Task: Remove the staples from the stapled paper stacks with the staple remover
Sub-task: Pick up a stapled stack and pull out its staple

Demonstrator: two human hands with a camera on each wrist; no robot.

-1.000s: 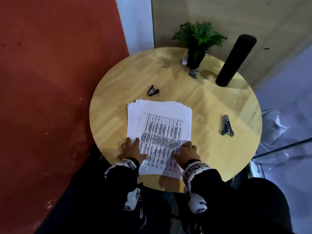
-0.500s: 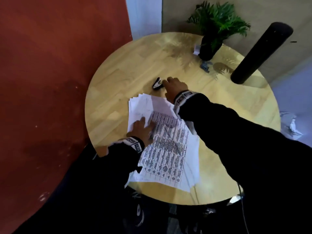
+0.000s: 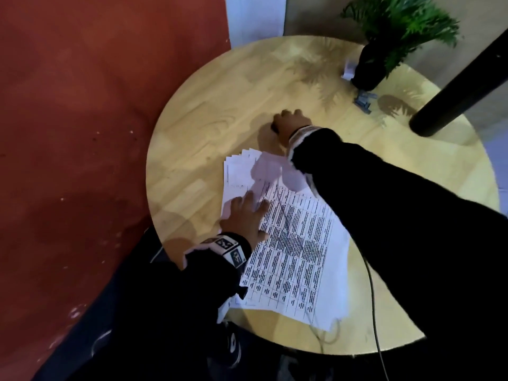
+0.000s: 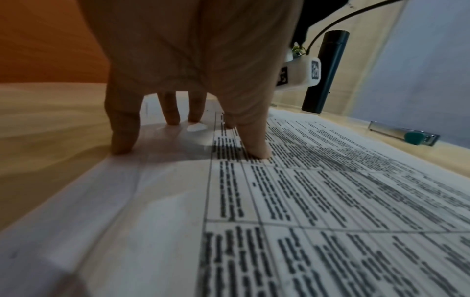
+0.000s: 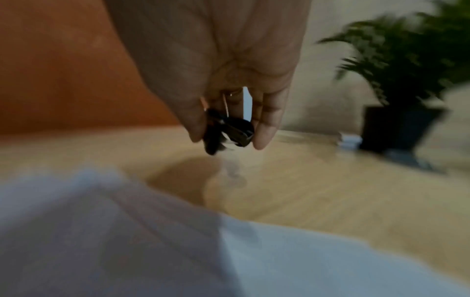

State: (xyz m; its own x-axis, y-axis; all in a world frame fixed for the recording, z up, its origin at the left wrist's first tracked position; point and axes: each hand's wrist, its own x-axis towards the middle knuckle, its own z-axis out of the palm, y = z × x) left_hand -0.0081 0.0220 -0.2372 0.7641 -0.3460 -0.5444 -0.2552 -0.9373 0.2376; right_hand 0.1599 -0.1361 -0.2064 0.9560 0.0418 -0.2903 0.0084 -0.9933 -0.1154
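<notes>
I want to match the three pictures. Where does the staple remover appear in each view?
Head: almost hidden under the right hand, upper middle, beyond the paper stack.
Left wrist: not in it.
Right wrist: staple remover at centre, pinched in the fingertips, above the table.
Shared landmark: the potted plant, far right.

In the head view the staple remover (image 5: 227, 131) is hidden under the right hand (image 3: 292, 125). The plant (image 3: 398, 31) and black post (image 3: 461, 81) are cut off by the frame edge. The right wrist view is blurred throughout.
</notes>
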